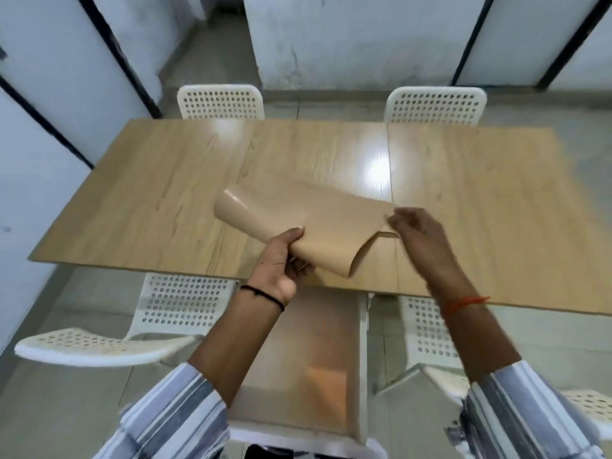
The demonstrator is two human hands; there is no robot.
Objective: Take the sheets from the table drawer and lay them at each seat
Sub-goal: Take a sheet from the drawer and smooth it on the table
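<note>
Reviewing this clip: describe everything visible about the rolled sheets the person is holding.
The rolled sheets are tan, glossy and flexible, like thin plastic or coated paper. They are curled into a loose roll, partly unrolled, and held just above the wooden table near its front edge. The left hand grips the roll's near end; the right hand pinches the loose right edge.

Plain meeting or dining room: long wood-laminate table (149, 200), white perforated plastic chairs (221, 102) on both long sides, tiled floor (66, 409), scuffed white partition walls (347, 38) with black strips.
</note>
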